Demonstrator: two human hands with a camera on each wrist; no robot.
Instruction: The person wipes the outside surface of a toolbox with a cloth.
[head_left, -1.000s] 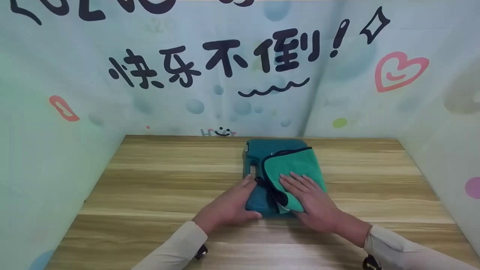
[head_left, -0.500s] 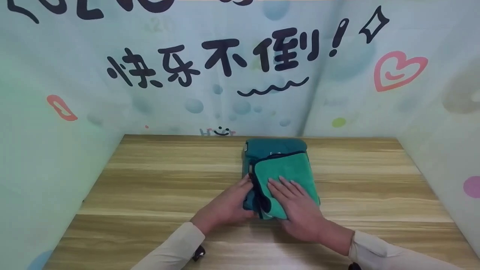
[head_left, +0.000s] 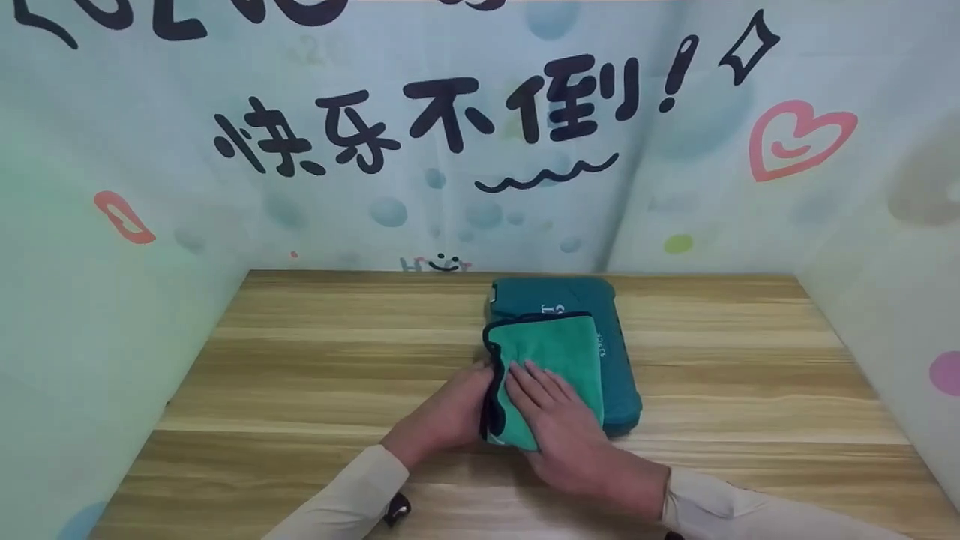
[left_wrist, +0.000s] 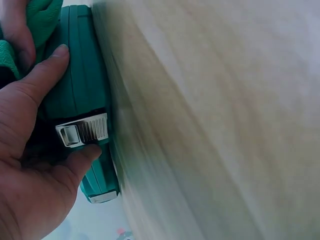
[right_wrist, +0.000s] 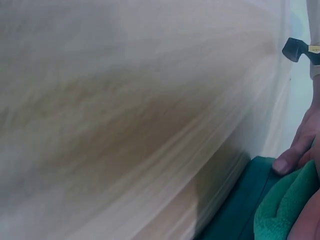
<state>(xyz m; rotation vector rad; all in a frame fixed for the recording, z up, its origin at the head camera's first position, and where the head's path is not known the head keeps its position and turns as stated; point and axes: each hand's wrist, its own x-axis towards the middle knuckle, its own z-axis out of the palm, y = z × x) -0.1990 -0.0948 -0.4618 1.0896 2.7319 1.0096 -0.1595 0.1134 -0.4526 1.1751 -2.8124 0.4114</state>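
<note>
"Wiping down the case [head_left: 581,294] looks like the work in hand, so how far along is it?"

"Partway, I'd judge. The case is closed, its far end by the back edge of the table [head_left: 337,345], a little right of the middle. The cloth [head_left: 566,345] covers the near left part of the lid. The far end and a strip along the right side are bare of it, but whether those are already wiped, I can't tell."

"What would be left, then?"

"Perhaps those bare parts and the sides. No dirt shows clearly, so that's a guess."

"And the hands?"

"The right hand [head_left: 562,431] lies flat on the cloth, fingers straight and close together. The left hand [head_left: 450,409] rests against the case's left side, its thumb and one finger spread apart on either side of a latch [left_wrist: 82,130]. Its other fingers are hidden."

"How do the materials look?"

"The case seems hard teal plastic, boxy with rounded corners, a grooved side and white lettering partly covered. The cloth is green and fuzzy, roughly rectangular, with a dark border rippling along its left edge. The latch is shiny and ribbed; the table has streaky wood grain."
</note>
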